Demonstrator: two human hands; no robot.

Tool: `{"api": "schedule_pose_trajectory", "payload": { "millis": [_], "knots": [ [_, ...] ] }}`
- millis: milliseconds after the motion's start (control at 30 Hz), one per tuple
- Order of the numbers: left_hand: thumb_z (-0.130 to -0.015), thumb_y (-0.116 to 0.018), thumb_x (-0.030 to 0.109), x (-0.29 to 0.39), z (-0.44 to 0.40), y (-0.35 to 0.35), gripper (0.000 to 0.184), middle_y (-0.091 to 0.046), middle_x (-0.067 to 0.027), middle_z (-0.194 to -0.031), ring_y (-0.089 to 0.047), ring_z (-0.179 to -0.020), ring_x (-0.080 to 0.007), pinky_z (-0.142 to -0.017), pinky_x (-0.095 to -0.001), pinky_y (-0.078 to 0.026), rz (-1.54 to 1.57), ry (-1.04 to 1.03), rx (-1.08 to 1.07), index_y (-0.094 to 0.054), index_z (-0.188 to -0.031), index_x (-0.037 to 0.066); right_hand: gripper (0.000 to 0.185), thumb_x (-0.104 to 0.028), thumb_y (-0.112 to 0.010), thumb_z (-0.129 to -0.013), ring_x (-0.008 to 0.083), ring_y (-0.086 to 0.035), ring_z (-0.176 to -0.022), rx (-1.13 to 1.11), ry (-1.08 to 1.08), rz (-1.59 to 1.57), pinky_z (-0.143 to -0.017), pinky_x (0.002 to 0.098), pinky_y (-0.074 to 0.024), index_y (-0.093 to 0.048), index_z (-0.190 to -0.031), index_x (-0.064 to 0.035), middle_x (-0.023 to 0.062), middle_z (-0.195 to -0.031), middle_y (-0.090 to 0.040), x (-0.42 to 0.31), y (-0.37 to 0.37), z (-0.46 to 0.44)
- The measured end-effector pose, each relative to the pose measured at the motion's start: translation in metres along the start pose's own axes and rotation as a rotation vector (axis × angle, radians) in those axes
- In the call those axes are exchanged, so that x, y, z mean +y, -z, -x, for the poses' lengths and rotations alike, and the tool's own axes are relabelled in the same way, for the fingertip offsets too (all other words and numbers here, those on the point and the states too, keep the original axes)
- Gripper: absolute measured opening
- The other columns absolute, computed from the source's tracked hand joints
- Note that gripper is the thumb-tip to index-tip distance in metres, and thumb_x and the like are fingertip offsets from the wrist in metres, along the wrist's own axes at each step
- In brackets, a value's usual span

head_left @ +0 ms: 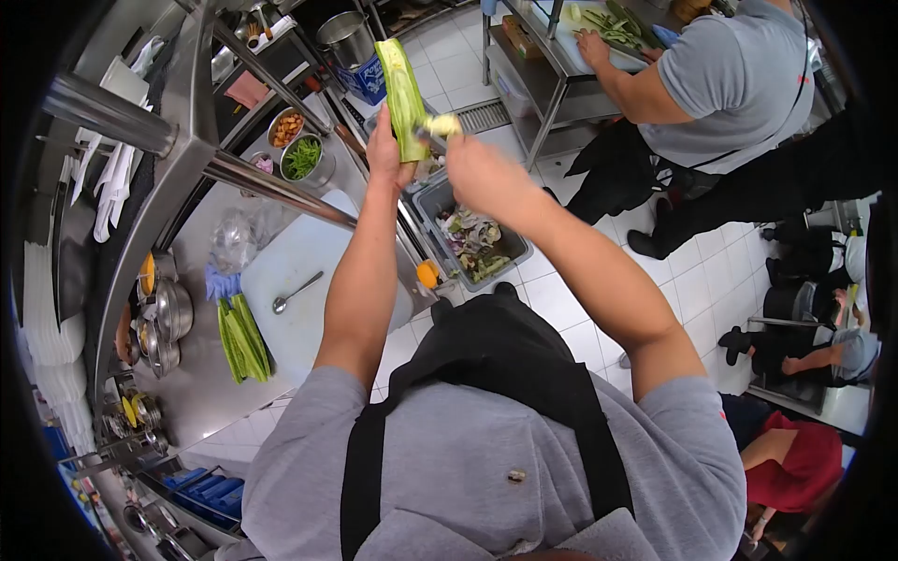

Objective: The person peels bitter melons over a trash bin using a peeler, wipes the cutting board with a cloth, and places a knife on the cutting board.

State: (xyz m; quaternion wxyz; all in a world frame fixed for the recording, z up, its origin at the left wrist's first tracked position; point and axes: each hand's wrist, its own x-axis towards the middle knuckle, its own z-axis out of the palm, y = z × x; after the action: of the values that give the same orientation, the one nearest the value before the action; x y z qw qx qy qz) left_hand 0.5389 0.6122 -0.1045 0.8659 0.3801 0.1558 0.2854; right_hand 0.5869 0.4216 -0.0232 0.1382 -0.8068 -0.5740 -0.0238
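My left hand is wrapped round the lower end of a zucchini half, held upright with its pale cut face showing. Close beside it, my right hand is closed on a spoon, blurred by motion. Pale pulp sits by the spoon, near my right fingers. Beneath both hands stands a grey bin with vegetable scraps inside. On the counter to the left lie several more zucchini halves, and another spoon rests on a white cutting board.
Metal bowls of chopped green vegetable and orange cubes stand farther back. A steel shelf post and rail cross over the counter. At the upper right, a co-worker works at a steel table. Other people are at the right.
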Motion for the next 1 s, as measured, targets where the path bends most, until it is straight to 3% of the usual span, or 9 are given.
{"api": "schedule_pose_trajectory", "payload": {
  "millis": [167,233,367,500,667,767,800,933,1000],
  "knots": [
    [-0.104,-0.046,0.042,-0.009,-0.002,-0.011,0.042,-0.066,-0.0083,-0.102,-0.066,-0.086,-0.0199,-0.071,-0.0365,-0.056,-0.032,-0.026,0.042,-0.06,-0.115,0.005,0.02,-0.009,-0.058,-0.085,0.0362,-0.071,-0.081,0.132,-0.154,-0.006,-0.062,0.0439,-0.0583,-0.053,-0.097,0.0055,0.0231,-0.091,-0.065,0.008,-0.004,-0.035],
    [-0.104,-0.046,0.04,-0.005,-0.004,-0.011,0.042,-0.067,-0.0084,-0.098,-0.066,-0.084,-0.0192,-0.073,-0.0346,-0.056,-0.081,-0.085,-0.033,-0.061,-0.115,0.003,0.02,-0.008,-0.055,-0.086,0.0349,-0.071,-0.075,0.224,0.062,0.206,-0.059,0.0434,-0.058,-0.053,-0.099,0.0065,0.0225,-0.09,-0.064,-0.005,-0.028,-0.016],
    [-0.105,-0.046,0.04,-0.003,0.002,-0.01,0.042,-0.068,-0.008,-0.093,-0.065,-0.08,-0.0175,-0.07,-0.03,-0.054,-0.143,-0.1,0.088,-0.062,-0.114,0.002,0.025,-0.018,-0.052,-0.092,0.0306,-0.072,-0.075,-0.035,-0.087,0.084,-0.057,0.0349,-0.0585,-0.058,-0.1,0.0051,0.0147,-0.089,-0.065,-0.016,-0.025,0.003],
    [-0.105,-0.046,0.04,-0.004,0.003,-0.008,0.041,-0.068,-0.0098,-0.094,-0.064,-0.077,-0.0163,-0.069,-0.0287,-0.053,-0.156,-0.102,0.03,-0.062,-0.111,0.003,0.02,-0.016,-0.054,-0.092,0.0287,-0.072,-0.068,0.128,-0.087,0.057,-0.057,0.0363,-0.0586,-0.058,-0.098,0.003,0.017,-0.091,-0.066,0.0,-0.01,-0.027],
    [-0.104,-0.044,0.043,0.013,0.003,-0.022,0.047,-0.067,-0.0128,-0.093,-0.068,-0.08,-0.0218,-0.073,-0.0323,-0.056,-0.114,-0.106,0.036,-0.061,-0.111,-0.001,0.022,-0.015,-0.055,-0.091,0.0307,-0.073,-0.074,-0.112,-0.073,0.031,-0.058,0.0372,-0.0589,-0.059,-0.1,0.0055,0.02,-0.095,-0.066,-0.019,-0.031,0.012],
    [-0.104,-0.045,0.044,0.006,-0.004,-0.013,0.049,-0.067,-0.0138,-0.095,-0.068,-0.083,-0.0237,-0.074,-0.0354,-0.057,-0.05,-0.152,-0.04,-0.06,-0.111,-0.001,0.027,-0.014,-0.053,-0.092,0.0317,-0.073,-0.08,-0.026,-0.139,-0.057,-0.063,0.039,-0.0596,-0.058,-0.105,0.0094,0.0212,-0.094,-0.066,-0.016,0.005,-0.005],
    [-0.103,-0.046,0.046,0.004,-0.004,-0.014,0.051,-0.067,-0.0142,-0.096,-0.068,-0.085,-0.025,-0.076,-0.0376,-0.057,-0.088,-0.182,-0.021,-0.059,-0.112,-0.002,0.022,-0.009,-0.054,-0.086,0.0376,-0.07,-0.068,0.085,-0.092,-0.062,-0.06,0.0425,-0.0584,-0.052,-0.1,0.0082,0.0225,-0.086,-0.065,-0.009,-0.01,-0.01],
    [-0.103,-0.043,0.049,0.001,-0.007,-0.01,0.053,-0.066,-0.0145,-0.099,-0.067,-0.089,-0.0254,-0.082,-0.0376,-0.056,0.005,-0.131,0.0,-0.057,-0.116,-0.001,0.021,-0.011,-0.057,-0.086,0.0323,-0.072,-0.076,-0.101,-0.073,-0.066,-0.064,0.0402,-0.0593,-0.058,-0.096,0.007,0.0211,-0.089,-0.067,-0.019,-0.025,0.006],
    [-0.103,-0.042,0.05,0.002,-0.006,-0.004,0.055,-0.066,-0.0143,-0.101,-0.066,-0.091,-0.0254,-0.082,-0.0384,-0.056,0.069,-0.087,-0.045,-0.056,-0.118,0.0,0.022,-0.011,-0.056,-0.085,0.0337,-0.072,-0.076,-0.016,-0.063,-0.082,-0.066,0.0407,-0.0594,-0.058,-0.098,0.0073,0.0215,-0.09,-0.067,-0.011,-0.011,0.001]
  ]
}}
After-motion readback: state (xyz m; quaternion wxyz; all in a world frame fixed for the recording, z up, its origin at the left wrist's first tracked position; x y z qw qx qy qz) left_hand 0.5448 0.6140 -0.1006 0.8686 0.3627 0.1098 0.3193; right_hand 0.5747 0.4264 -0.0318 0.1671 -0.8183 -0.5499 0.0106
